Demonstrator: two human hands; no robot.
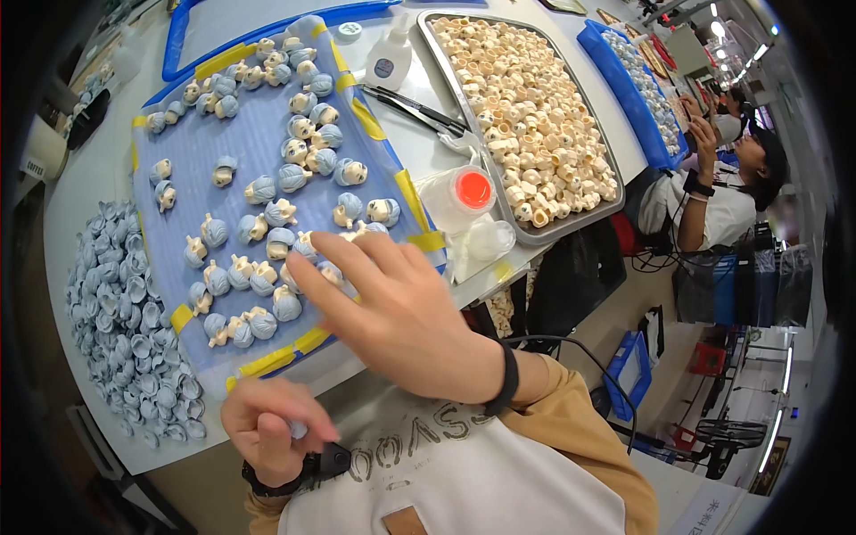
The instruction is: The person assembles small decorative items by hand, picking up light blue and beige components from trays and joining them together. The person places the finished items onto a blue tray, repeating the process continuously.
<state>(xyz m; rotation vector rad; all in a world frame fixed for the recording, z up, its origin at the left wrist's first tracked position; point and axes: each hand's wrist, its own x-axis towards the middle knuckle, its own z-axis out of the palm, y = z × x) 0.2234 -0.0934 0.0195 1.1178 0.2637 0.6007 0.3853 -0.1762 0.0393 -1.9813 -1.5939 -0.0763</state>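
Note:
My right hand [392,308] reaches over the near right part of a blue-lined tray [201,147], its fingers stretched out and apart. Beneath its fingertips are small doll heads [286,304] with pale blue hair and cream faces, partly hidden by the hand. More such heads lie in loose rows and clusters across the lining. Close to my body, below the tray's front edge, my left hand [272,428] is closed on a small pale blue piece [297,429]. Fingers cover most of that piece, and the hand is slightly blurred.
Loose blue hair shells [125,312] are heaped left of the tray. A metal tray [526,234] of cream head parts stands right. Between them are black tweezers [415,109], a white bottle [390,58] and a red-topped jar [459,192]. A co-worker [713,192] sits at far right.

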